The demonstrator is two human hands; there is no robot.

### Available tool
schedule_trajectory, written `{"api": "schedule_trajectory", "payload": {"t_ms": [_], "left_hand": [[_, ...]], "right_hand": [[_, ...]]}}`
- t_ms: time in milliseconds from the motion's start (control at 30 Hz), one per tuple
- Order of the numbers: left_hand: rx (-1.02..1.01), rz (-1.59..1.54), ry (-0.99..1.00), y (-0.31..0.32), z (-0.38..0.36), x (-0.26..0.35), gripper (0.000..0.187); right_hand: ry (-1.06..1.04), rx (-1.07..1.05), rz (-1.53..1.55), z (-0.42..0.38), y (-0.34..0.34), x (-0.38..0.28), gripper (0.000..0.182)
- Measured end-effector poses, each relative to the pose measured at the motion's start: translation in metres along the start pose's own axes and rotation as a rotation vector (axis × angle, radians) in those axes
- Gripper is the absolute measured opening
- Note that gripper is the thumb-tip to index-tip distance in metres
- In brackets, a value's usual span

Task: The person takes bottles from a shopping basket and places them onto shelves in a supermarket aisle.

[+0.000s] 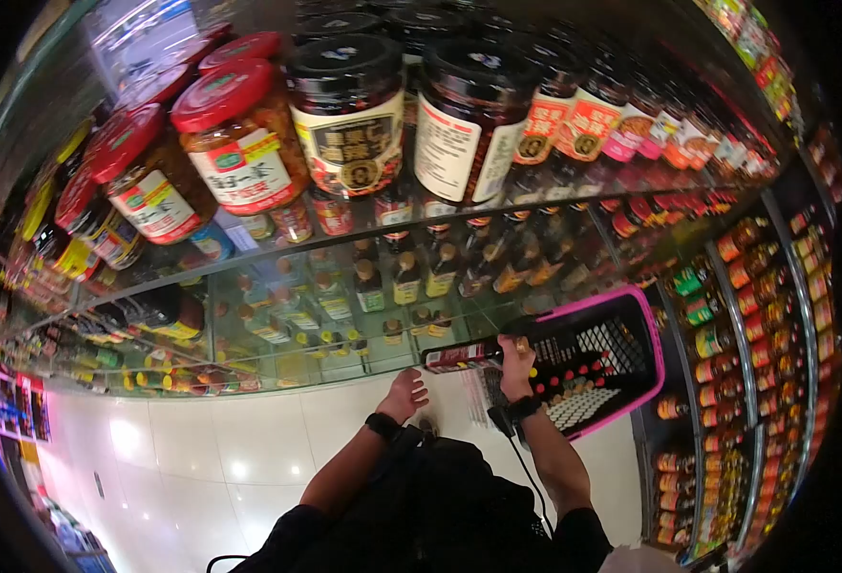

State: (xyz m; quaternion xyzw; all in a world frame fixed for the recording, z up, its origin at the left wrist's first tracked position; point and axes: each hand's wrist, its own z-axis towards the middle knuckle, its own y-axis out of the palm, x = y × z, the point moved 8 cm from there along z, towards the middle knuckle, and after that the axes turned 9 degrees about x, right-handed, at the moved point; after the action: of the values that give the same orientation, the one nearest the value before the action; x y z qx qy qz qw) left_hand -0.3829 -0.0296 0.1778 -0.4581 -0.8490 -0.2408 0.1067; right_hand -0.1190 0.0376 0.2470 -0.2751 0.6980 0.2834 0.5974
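Note:
A dark bottle (463,356) with a printed label lies roughly level in my right hand (515,371), whose fingers are wrapped round its right end. My left hand (405,394) is just left of the bottle's other end, apart from it, with fingers spread a little and nothing in them. Beside my right hand, on its far side, a black shopping basket (642,401) with a pink rim stands on the floor. Several bottles with red caps (581,371) are in it.
A glass shelf (363,234) crosses in front, carrying jars with red lids (239,138) and black lids (349,115). Lower shelves hold several small bottles (406,277). A rack of bottles (717,368) rises at the right. Pale floor tiles (191,449) reflect lights.

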Motion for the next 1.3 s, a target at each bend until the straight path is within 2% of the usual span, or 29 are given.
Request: {"api": "schedule_trajectory", "payload": {"t_ms": [33,100,167,200,233,300,367,433,500,567,600,667,700,767,833,867,933,1033,1133,1267,1300], "left_hand": [[0.016,0.072,-0.055,0.004,0.000,-0.007,0.045],[-0.056,0.129,-0.131,0.016,0.003,-0.024,0.052],[-0.032,0.136,-0.339,0.022,0.014,-0.056,0.052],[-0.091,0.219,-0.352,0.025,0.012,-0.064,0.048],[-0.099,0.241,-0.377,0.029,0.006,-0.070,0.048],[-0.154,0.279,-0.297,0.043,-0.004,-0.073,0.042],[-0.157,0.306,-0.286,0.053,-0.012,-0.078,0.047],[-0.162,0.293,-0.255,0.065,-0.011,-0.088,0.047],[-0.171,0.294,-0.217,0.090,-0.003,-0.103,0.046],[-0.202,0.260,-0.197,0.099,0.000,-0.108,0.043],[-0.191,0.267,-0.180,0.108,-0.002,-0.107,0.040],[-0.199,0.227,-0.137,0.147,-0.003,-0.117,0.035],[-0.210,0.193,-0.100,0.164,-0.003,-0.124,0.030],[-0.206,0.139,-0.105,0.186,0.008,-0.145,0.030],[-0.241,0.104,-0.104,0.215,0.011,-0.161,0.030],[-0.241,0.077,-0.060,0.227,0.012,-0.166,0.033],[-0.235,0.083,-0.034,0.237,0.019,-0.184,0.032],[-0.185,0.072,-0.030,0.253,0.018,-0.199,0.030],[-0.051,0.111,-0.120,0.246,0.034,-0.224,0.020],[0.016,0.087,-0.122,0.254,0.051,-0.231,0.023],[0.027,0.092,-0.122,0.259,0.052,-0.232,0.023]], "right_hand": [[0.076,0.057,-0.024,-0.011,-0.008,-0.002,0.006],[0.044,0.045,0.031,-0.032,-0.027,-0.019,0.010],[0.220,0.052,0.090,-0.044,-0.052,-0.010,0.014],[0.168,0.068,0.098,-0.045,-0.066,-0.022,0.012],[0.091,0.170,-0.027,-0.051,-0.083,-0.050,0.011],[0.071,0.202,0.048,-0.033,-0.121,-0.056,0.010],[-0.012,0.260,0.071,-0.027,-0.151,-0.091,0.014],[-0.203,0.281,-0.077,-0.009,-0.191,-0.115,0.013],[-0.231,0.336,-0.198,0.035,-0.232,-0.125,0.016],[-0.230,0.342,-0.393,0.045,-0.241,-0.130,0.018],[-0.228,0.332,-0.392,0.056,-0.242,-0.128,0.018],[-0.275,0.197,-0.327,0.096,-0.245,-0.117,0.020],[-0.384,0.140,-0.312,0.118,-0.250,-0.106,0.024],[-0.301,0.009,-0.371,0.153,-0.250,-0.076,0.026],[-0.124,-0.067,-0.308,0.176,-0.240,-0.048,0.029],[-0.116,-0.076,-0.305,0.196,-0.240,-0.031,0.029],[-0.378,-0.275,-0.450,0.218,-0.219,-0.002,0.030],[-0.224,-0.467,-0.662,0.241,-0.203,0.047,0.033],[-0.247,-0.515,-0.609,0.260,-0.191,0.107,0.034],[-0.149,-0.587,-0.626,0.272,-0.178,0.154,0.035],[-0.198,-0.560,-0.690,0.274,-0.178,0.163,0.038]]}}
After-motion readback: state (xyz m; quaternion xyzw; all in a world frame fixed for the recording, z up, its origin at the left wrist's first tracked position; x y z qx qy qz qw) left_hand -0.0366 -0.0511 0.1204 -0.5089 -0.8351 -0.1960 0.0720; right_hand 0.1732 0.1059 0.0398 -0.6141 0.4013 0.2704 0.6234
